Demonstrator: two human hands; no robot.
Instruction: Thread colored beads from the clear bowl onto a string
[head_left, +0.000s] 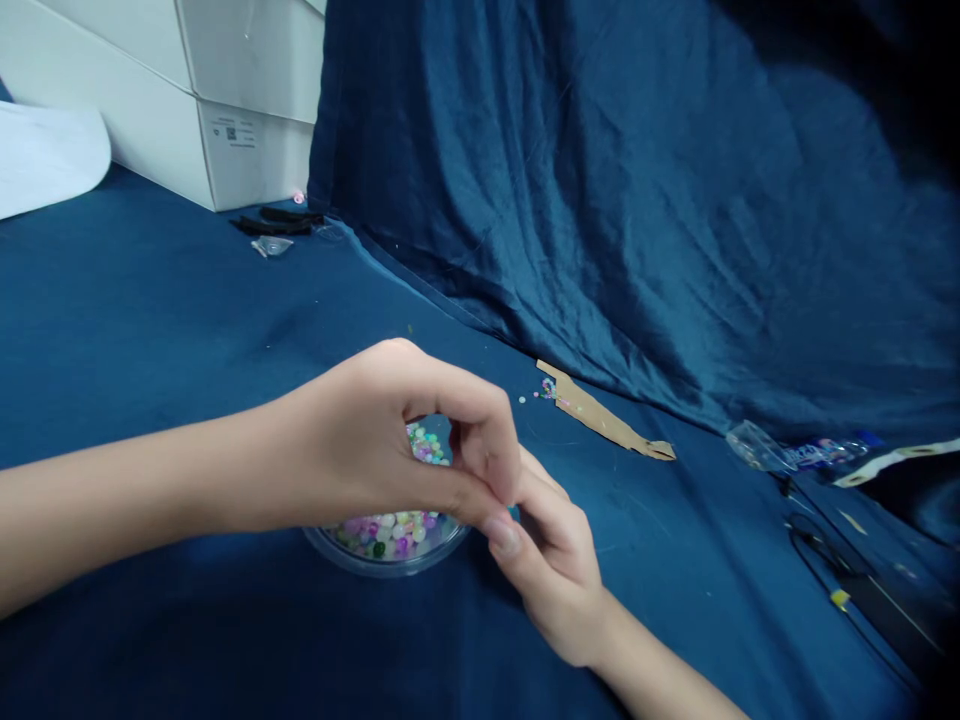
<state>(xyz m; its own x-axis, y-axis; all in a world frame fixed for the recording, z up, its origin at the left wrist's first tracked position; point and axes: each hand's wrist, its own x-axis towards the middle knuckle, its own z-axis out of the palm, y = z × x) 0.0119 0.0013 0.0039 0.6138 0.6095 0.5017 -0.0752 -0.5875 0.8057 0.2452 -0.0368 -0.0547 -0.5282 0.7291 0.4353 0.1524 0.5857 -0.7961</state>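
A clear round bowl [390,565] holds small bright beads [390,535] on a blue cloth table [150,320]. The left hand [382,440] and right hand [555,570] pinch close; I cannot tell what they hold.

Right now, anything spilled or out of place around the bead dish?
Yes. A few stray beads lie loose on the blue cloth near the end of a narrow cardboard strip, apart from the clear dish that holds the rest, so they look spilled.
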